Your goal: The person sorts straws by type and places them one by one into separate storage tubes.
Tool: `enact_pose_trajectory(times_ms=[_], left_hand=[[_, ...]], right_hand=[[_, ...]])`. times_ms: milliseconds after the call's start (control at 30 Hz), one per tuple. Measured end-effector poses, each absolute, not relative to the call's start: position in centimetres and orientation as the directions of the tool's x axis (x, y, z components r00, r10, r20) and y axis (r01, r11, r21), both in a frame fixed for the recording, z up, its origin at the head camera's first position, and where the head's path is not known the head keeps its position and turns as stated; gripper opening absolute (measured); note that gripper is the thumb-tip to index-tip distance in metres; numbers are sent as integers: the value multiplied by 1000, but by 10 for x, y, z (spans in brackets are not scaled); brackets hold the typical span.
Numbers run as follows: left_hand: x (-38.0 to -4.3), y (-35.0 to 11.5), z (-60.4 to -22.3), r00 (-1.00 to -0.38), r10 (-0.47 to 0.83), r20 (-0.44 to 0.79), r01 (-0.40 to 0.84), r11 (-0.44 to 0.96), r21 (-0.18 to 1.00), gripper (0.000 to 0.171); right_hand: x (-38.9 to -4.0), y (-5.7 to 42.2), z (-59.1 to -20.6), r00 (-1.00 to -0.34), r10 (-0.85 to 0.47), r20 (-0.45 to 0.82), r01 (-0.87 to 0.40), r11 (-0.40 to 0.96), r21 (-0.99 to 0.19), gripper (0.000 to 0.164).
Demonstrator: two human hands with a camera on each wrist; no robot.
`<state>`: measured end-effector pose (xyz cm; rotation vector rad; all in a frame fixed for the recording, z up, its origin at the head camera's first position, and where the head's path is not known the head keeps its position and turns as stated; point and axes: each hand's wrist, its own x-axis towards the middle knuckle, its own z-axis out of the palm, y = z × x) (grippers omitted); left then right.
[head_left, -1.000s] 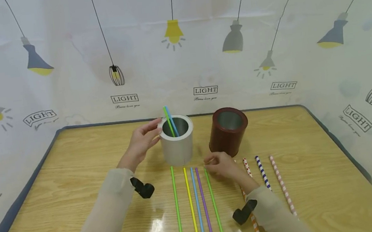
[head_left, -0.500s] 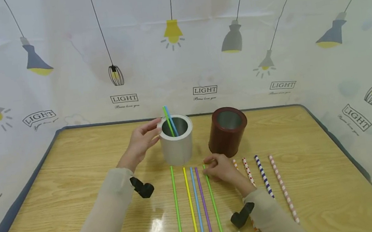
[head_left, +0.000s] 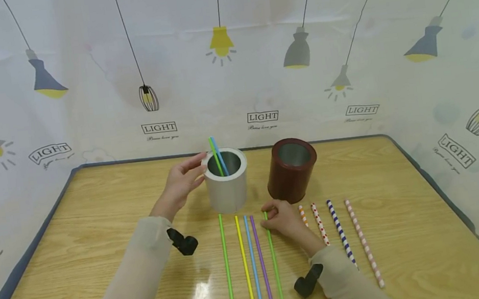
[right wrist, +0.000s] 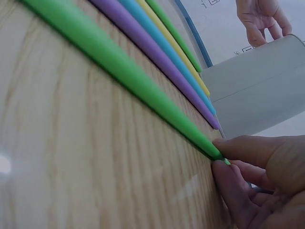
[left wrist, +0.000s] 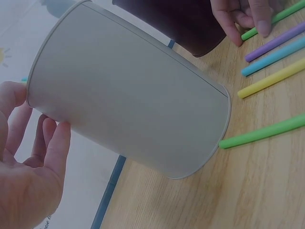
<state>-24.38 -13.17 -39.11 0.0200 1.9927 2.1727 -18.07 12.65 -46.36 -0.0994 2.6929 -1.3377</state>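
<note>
My left hand (head_left: 181, 181) rests its fairly straight fingers against the left rim and side of a white canister (head_left: 229, 195). A green straw (head_left: 215, 153) and a blue straw (head_left: 221, 159) lean inside it, rising above the rim. The thumb and a finger of my right hand (head_left: 286, 220) pinch the far end of a plain green straw (right wrist: 157, 102), the rightmost plain one, low over the table. Left of it lie a purple straw (head_left: 262, 265), a blue straw (head_left: 254, 266), a yellow straw (head_left: 246, 267) and another green straw (head_left: 227, 264).
A dark red canister (head_left: 291, 178) stands right of the white one, just beyond my right hand. Several patterned straws, including a blue-striped straw (head_left: 341, 231) and a pink-striped straw (head_left: 364, 244), lie at right, partly under my right arm. A printed curtain (head_left: 196, 85) backs the wooden table (head_left: 103, 199).
My right hand's fingers have come onto the green straw's far end, and its near end has swung slightly left. The left hand stays at the white canister.
</note>
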Motion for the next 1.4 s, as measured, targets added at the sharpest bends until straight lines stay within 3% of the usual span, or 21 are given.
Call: enact_pose_trajectory(times_ms=[933,1400], left_hand=[[-244,-131,-392,-982,142,-126,-138,-80,987,43],[-244,-130,-392,-983,139,-123,-135,-84,987,43]], right_hand=[[-182,127,-457,-984,-145,-107,9,554,-832,24],[-188,124,-421,-977,-193,89,-173,477,-862,28]])
